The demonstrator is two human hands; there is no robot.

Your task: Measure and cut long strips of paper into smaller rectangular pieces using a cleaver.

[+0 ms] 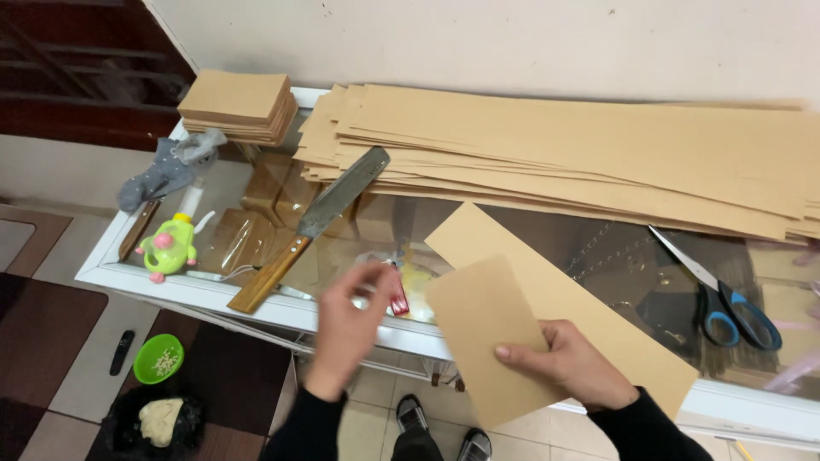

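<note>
Small brown paper piece (483, 329) held over the near edge of the glass worktop (256, 299), pinched at its lower right corner by right hand (576, 363), fingers clenched on it. Beneath it, a longer paper strip (598, 316) lying slantwise on the glass. Left hand (346, 329) beside, fingers loose and empty, blurred. Farther out: knife (312, 226), scissors (722, 299), long sheet stack (581, 154), small cut stack (239, 107). Seemingly between cuts; handling a cut piece calls for a steady two-handed hold.
</note>
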